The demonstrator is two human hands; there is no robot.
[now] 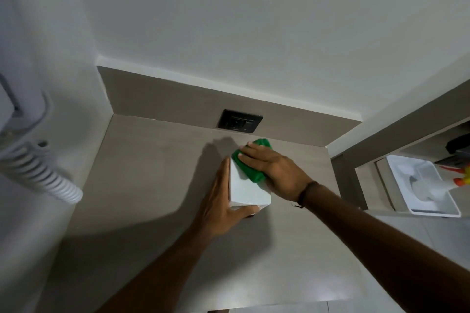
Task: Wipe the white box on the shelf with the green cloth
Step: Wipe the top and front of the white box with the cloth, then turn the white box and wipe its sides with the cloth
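Green cloth [250,160] lies bunched under your right hand [274,173], whose fingers [250,154] are stretched nearly flat and press it onto the far right part of the box [248,189] top. The white box sits on the grey shelf [152,185], just this side of the black socket [240,121] beyond your fingertips. Your left hand [220,208] is open against the box's left side, fingers straight along that face, thumb hooked around the near bottom corner. A cord band [304,194] circles your right wrist. Right of that arm, a white tray [422,185] sits apart.
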